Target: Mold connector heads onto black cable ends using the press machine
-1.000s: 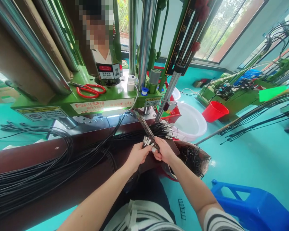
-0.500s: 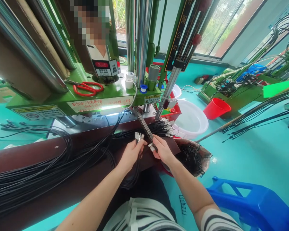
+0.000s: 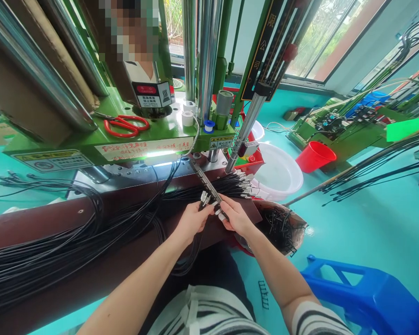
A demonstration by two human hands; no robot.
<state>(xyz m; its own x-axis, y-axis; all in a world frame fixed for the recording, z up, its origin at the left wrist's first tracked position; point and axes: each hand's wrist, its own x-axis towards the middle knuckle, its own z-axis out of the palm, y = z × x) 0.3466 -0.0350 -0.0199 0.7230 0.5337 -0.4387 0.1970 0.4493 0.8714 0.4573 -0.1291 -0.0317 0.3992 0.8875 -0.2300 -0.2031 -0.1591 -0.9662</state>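
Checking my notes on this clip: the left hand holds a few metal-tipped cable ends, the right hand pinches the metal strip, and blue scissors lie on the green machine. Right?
Not quite: the head view shows the scissors are red, not blue. The rest holds: the left hand holds a few metal-tipped cable ends, the right hand pinches the metal strip, and the scissors lie on the green machine.

I see bright daylight from the windows (image 3: 321,42), upper right. Glare on the floor (image 3: 352,223); strong fisheye bend at edges, centre sharp.

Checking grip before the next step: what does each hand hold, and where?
Left hand pinches a small bunch of black cables just below their metal plugs. Right hand grips the long dark metal bar at its near end.
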